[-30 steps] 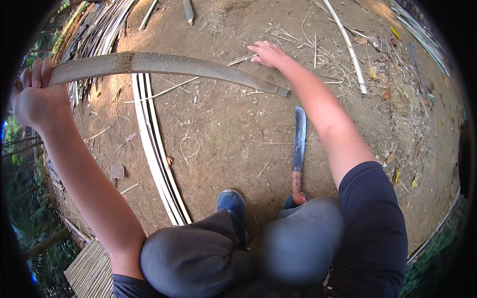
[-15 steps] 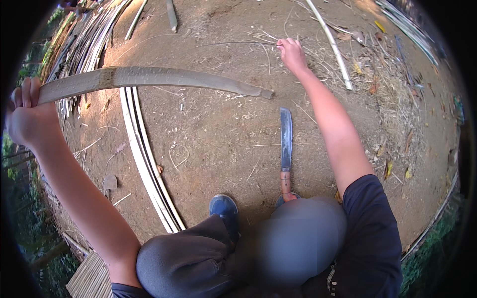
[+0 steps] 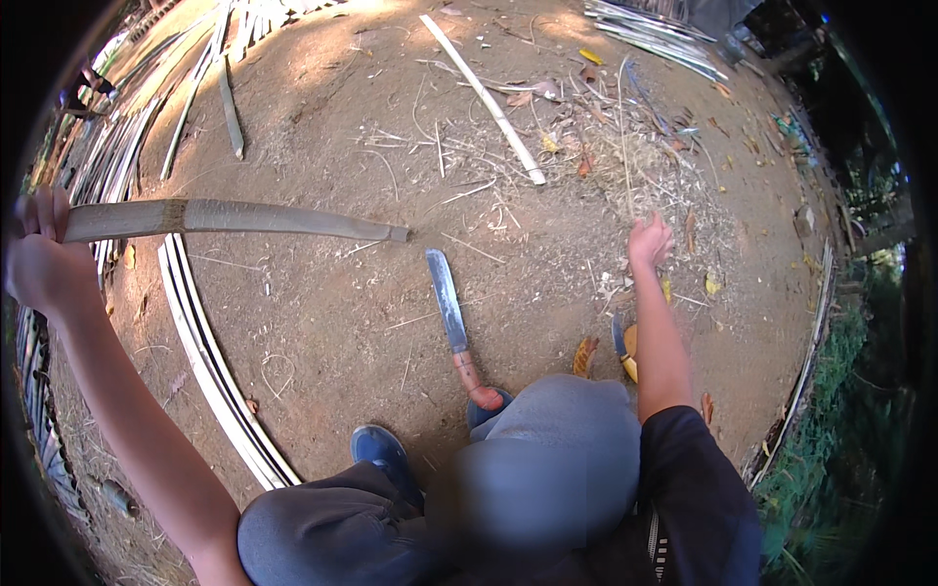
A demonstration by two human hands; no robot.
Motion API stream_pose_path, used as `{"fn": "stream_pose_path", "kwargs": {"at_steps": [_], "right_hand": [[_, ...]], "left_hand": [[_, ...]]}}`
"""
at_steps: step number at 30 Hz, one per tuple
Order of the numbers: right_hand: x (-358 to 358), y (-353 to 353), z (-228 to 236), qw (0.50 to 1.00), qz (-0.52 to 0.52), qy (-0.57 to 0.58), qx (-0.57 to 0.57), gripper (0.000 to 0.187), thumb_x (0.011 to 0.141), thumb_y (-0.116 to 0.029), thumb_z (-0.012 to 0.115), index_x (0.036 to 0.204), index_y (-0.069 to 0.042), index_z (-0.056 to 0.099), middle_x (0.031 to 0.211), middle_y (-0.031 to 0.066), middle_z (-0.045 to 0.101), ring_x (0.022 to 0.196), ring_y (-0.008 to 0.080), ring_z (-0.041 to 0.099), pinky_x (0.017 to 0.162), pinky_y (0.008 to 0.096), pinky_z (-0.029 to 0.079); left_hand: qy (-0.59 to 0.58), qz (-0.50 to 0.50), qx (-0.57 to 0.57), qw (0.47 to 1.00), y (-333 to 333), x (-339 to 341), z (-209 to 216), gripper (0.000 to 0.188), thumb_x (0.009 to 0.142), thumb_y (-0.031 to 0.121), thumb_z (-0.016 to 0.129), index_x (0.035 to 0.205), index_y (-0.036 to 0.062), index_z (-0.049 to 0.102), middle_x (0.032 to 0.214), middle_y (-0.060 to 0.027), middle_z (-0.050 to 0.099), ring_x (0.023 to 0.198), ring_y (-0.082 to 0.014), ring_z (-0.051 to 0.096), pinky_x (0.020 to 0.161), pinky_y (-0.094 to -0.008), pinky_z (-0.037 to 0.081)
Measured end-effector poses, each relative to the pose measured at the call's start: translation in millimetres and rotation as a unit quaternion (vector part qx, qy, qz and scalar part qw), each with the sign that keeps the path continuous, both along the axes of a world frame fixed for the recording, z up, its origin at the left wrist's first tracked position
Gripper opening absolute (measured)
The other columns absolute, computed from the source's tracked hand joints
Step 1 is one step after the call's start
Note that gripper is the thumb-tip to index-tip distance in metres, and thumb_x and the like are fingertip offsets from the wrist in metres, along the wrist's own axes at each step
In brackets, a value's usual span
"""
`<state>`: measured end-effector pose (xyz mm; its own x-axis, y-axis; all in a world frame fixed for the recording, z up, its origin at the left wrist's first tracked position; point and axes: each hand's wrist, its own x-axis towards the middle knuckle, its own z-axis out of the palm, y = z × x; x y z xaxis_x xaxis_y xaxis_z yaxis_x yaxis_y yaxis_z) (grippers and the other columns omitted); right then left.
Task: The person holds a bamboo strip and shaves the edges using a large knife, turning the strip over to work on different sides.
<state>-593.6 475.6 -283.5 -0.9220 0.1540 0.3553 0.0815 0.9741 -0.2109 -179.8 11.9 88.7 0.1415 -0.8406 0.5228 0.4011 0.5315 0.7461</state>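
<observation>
Slat [image 3: 264, 217], flat, grey-brown, one darker band: where was it?

Left side, held crosswise over the ground [image 3: 332, 313]; its free end lay near the tip of the big knife [image 3: 447, 298].

Hands?

Left hand [image 3: 44, 259]: fingers closed around the slat's outer end. Right hand [image 3: 650, 242]: fingers bent, well apart from the slat; a thin strip [image 3: 626, 127] ran upward from beside it, whether gripped could not be told.

Other items?

Big knife: blade pointing away, reddish handle ending at a blue shoe [image 3: 477, 414]. Pale strips [image 3: 207, 361]: side by side, nearer than the slat. Pale stick [image 3: 484, 103]: one, farther off.
</observation>
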Motion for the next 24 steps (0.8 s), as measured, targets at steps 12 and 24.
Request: {"fn": "stream_pose_path", "kwargs": {"at_steps": [12, 24], "right_hand": [[172, -50, 19, 0.905, 0.232, -0.325, -0.146, 0.092, 0.085, -0.018, 0.072, 0.152, 0.000, 0.013, 0.155, 0.0257, 0.027, 0.137, 0.0406, 0.041, 0.114, 0.0517, 0.036], [354, -60, -48, 0.788, 0.378, -0.485, -0.017, 0.075, 0.068, -0.030, 0.083, 0.119, -0.007, 0.033, 0.101, 0.0234, 0.061, 0.100, 0.0469, 0.062, 0.084, 0.0520, 0.047]], "left_hand": [[0.015, -0.113, -0.083, 0.990, 19, -4, 9, 0.039, 0.107, 0.036, 0.044, 0.078, 0.0111, 0.038, 0.064, 0.0031, 0.028, 0.052, -0.0076, 0.025, 0.048, -0.0260, 0.022], [0.038, -0.117, -0.100, 0.987, 29, 21, 4, 0.041, 0.106, 0.041, 0.046, 0.078, 0.0127, 0.037, 0.062, 0.0044, 0.030, 0.050, -0.0060, 0.027, 0.045, -0.0252, 0.021]]}}
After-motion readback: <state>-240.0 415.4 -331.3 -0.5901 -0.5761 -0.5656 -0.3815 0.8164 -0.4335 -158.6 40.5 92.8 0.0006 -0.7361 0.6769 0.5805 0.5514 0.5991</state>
